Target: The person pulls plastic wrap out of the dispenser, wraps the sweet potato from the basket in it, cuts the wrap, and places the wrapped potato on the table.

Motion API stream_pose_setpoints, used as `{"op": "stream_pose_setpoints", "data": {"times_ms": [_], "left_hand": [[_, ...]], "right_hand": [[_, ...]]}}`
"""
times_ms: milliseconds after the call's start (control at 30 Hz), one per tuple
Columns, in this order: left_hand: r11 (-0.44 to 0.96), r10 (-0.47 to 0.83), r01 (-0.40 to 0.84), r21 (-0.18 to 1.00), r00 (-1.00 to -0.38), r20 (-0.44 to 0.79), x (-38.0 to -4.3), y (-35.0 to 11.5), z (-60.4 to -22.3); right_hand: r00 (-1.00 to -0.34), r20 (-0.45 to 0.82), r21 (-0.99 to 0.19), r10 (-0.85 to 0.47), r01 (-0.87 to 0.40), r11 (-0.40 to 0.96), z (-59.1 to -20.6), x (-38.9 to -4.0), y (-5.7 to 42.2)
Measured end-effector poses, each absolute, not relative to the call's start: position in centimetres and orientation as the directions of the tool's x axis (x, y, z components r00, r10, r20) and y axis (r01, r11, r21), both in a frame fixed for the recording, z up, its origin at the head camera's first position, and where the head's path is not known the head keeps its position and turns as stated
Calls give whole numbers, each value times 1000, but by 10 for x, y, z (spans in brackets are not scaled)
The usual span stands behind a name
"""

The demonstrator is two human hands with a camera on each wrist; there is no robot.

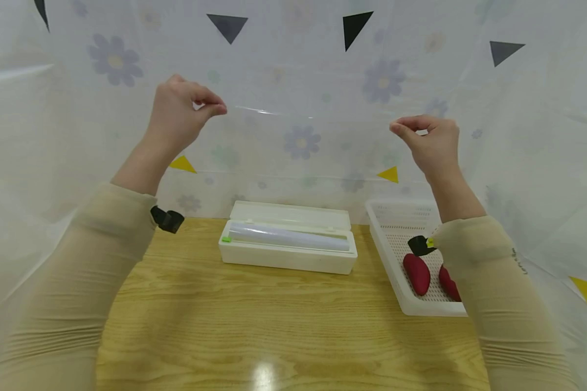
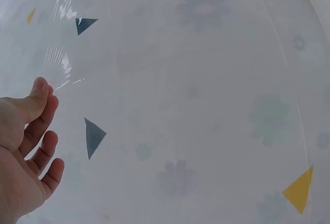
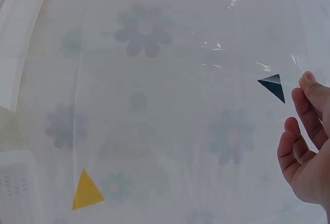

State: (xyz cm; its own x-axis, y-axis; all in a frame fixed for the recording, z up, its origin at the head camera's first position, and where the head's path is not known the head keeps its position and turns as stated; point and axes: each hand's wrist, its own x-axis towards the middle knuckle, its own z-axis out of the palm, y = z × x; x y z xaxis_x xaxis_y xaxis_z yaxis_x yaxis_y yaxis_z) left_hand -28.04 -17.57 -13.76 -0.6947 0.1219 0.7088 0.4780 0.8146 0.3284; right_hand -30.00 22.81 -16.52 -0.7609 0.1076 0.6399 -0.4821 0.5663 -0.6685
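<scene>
Both hands are raised over the table in the head view, a sheet of clear cling film (image 1: 261,112) stretched between them. My left hand (image 1: 178,111) pinches one end of its edge between thumb and forefinger. At the other end, the right hand (image 1: 435,144) pinches the film the same way, a little lower. Bright glints and fine creases show on the film (image 2: 63,64) at the left fingertips, and more glints mark the film (image 3: 212,45) in the right wrist view. Its lower part is hard to see. Below stands a white cling film box (image 1: 286,262), lid up, with a film roll (image 1: 288,238) inside.
At the right of the wooden table (image 1: 274,326) sits a white perforated basket (image 1: 388,266). In it lie a dark red, sweet-potato-shaped piece (image 1: 417,274) and another red piece (image 1: 449,282), partly behind the right sleeve. A flower-patterned sheet (image 1: 300,179) hangs behind.
</scene>
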Motion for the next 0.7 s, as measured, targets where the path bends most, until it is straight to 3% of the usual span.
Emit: {"op": "stream_pose_setpoints", "data": {"times_ms": [267,700], "left_hand": [[818,145,477,323,-713,686,-284,-181,-145],[818,156,464,339,-747,647,-293,-185,-168]], "right_hand": [[-756,650,-638,76,-489,595,-173,-305,224],[-801,597,-625,47,-427,653,-191,-310,222]]}}
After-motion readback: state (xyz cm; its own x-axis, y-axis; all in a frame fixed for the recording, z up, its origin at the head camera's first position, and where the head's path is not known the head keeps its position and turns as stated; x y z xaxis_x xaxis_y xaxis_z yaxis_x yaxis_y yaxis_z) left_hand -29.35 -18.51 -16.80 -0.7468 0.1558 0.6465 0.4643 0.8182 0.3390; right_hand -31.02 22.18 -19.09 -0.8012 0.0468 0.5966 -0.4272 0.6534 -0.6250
